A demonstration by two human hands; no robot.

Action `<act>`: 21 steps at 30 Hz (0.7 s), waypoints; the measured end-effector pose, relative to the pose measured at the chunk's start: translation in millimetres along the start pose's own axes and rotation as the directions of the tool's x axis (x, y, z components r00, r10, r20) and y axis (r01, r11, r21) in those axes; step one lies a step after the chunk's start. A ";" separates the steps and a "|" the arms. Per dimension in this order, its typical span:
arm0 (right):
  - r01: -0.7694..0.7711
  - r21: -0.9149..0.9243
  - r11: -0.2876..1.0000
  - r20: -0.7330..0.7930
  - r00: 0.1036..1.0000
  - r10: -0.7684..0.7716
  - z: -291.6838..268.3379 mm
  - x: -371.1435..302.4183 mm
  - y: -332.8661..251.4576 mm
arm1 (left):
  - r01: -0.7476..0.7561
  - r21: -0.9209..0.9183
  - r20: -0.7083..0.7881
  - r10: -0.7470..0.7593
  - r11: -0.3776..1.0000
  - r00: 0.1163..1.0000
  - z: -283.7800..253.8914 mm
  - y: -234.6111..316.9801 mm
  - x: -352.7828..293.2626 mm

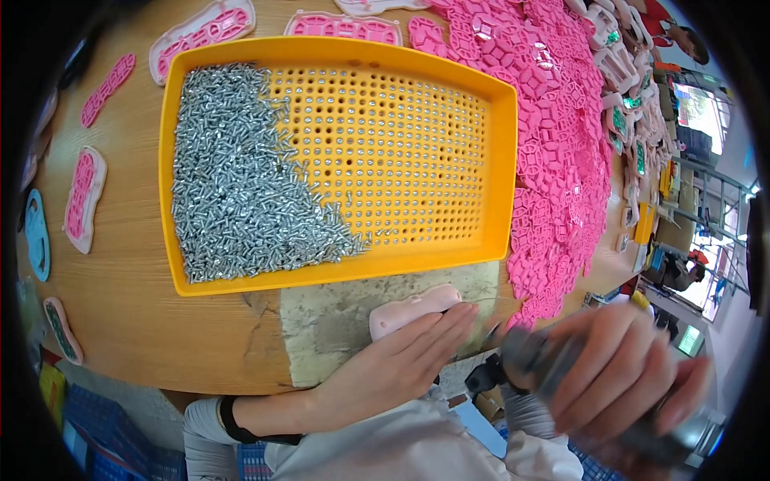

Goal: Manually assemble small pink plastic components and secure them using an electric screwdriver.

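A pale pink plastic casing (417, 310) with small holes lies on a worn, stained mat (321, 341) at the table's near edge. My left hand (417, 345) rests along its near side, fingers straight and together, holding it against the mat; the thumb is hidden. To the right, my right hand (622, 373) is wrapped round a dark grey electric screwdriver (533, 353), whose tip points left toward the casing. Hand and tool are smeared by motion. Beyond the casing stands a yellow tray (337, 280) with loose silver screws (241, 176) and a perforated plate (393, 144) partly filled with screws.
Bright pink plastic frames (553, 176) are heaped right of the tray. Pale casings with green boards (622, 120) pile up farther right. Half-shells with pink inserts (84, 196) and a blue part (37, 232) lie on the left. Blue crates (104, 425) stand below the table.
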State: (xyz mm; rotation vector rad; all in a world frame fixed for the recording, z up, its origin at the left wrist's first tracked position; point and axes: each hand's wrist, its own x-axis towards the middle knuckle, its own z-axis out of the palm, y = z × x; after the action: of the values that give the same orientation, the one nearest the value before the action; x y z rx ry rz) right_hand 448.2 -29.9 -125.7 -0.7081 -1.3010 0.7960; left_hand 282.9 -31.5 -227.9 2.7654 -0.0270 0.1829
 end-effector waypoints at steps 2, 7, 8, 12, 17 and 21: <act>-0.135 0.073 0.988 0.261 0.959 0.112 8.3 -3.5 4.7 | 0.021 0.040 0.006 -0.021 0.999 1.000 -2.5 -0.1 1.1; -0.160 0.090 0.983 0.409 0.906 0.110 15.4 -8.7 12.3 | 0.017 0.090 -0.071 -0.010 0.996 0.997 -0.5 -2.1 1.0; -0.224 0.062 0.973 0.307 0.932 0.195 20.1 -10.4 11.1 | 0.026 0.083 -0.078 -0.019 0.996 0.997 -0.4 -2.4 0.8; -0.214 0.057 0.975 0.389 0.904 0.176 16.8 -11.8 20.2 | 0.070 0.003 -0.140 -0.069 0.998 0.988 -4.2 -6.2 -0.6; -0.174 0.075 0.982 0.408 0.904 0.129 23.3 -24.2 30.0 | 0.070 -0.058 -0.141 -0.077 0.996 0.987 -1.0 -3.9 -1.2; -0.178 0.180 0.967 0.355 0.929 0.105 23.6 -18.5 37.1 | 0.032 -0.879 -0.138 -0.318 0.475 0.938 9.4 3.7 -0.7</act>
State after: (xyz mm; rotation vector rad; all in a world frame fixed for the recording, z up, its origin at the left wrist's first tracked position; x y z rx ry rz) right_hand 419.2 -24.5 -163.2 -0.5113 -1.4607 1.1982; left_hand 283.2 -38.3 -235.3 1.6548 0.1975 0.3876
